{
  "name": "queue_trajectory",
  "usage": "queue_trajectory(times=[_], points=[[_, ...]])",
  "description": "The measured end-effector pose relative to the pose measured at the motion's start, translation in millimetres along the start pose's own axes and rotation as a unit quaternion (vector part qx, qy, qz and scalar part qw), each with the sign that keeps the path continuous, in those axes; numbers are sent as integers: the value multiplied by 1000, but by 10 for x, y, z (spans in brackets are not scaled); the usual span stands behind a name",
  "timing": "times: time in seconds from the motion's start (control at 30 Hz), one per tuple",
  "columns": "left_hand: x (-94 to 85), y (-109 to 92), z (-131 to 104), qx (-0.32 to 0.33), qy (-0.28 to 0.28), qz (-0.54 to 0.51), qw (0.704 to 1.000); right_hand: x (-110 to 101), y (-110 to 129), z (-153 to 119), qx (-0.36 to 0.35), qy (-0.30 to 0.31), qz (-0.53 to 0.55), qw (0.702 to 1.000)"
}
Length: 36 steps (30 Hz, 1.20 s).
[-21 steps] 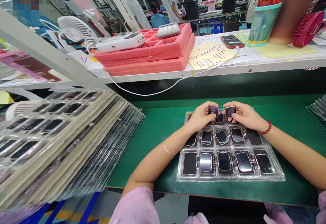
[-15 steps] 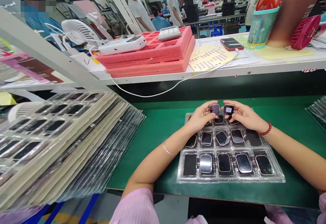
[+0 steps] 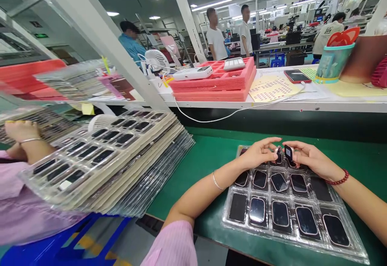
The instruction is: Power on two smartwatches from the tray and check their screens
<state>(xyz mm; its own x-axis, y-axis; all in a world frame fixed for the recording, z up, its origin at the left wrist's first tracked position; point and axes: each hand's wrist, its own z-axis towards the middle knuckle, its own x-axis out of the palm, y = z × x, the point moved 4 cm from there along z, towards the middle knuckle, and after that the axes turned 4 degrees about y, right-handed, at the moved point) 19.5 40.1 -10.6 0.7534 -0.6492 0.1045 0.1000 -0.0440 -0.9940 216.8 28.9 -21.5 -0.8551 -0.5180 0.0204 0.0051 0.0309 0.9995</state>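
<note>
A clear plastic tray (image 3: 256, 229) lies on the green bench top, with several dark watch-like pieces in its compartments. Over its back rows, my left hand (image 3: 261, 153) pinches a small watch piece (image 3: 278, 153), seen nearly edge-on. My right hand (image 3: 313, 159) grips another dark watch piece (image 3: 288, 153) with a white printed code on its face. The two held pieces are close together but apart. In the front row, the leftmost compartment (image 3: 238, 207) shows only its dark bottom.
A tall stack of filled trays (image 3: 121, 153) leans at the left, beside a co-worker's hand (image 3: 22, 130). Behind the bench, a white shelf (image 3: 272, 106) bears red foam (image 3: 211, 92), a phone (image 3: 297, 76) and a teal cup (image 3: 334, 62). A white cable hangs from it.
The view has swung left and up, bringing a co-worker's arm into sight. Both held pieces have turned from facing me to a more edge-on angle.
</note>
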Motion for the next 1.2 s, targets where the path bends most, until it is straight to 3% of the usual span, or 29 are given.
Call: queue_trajectory(times=[1.2], points=[[24, -12, -32, -18, 16, 3, 1000, 134, 192, -21, -2, 17, -78, 997]])
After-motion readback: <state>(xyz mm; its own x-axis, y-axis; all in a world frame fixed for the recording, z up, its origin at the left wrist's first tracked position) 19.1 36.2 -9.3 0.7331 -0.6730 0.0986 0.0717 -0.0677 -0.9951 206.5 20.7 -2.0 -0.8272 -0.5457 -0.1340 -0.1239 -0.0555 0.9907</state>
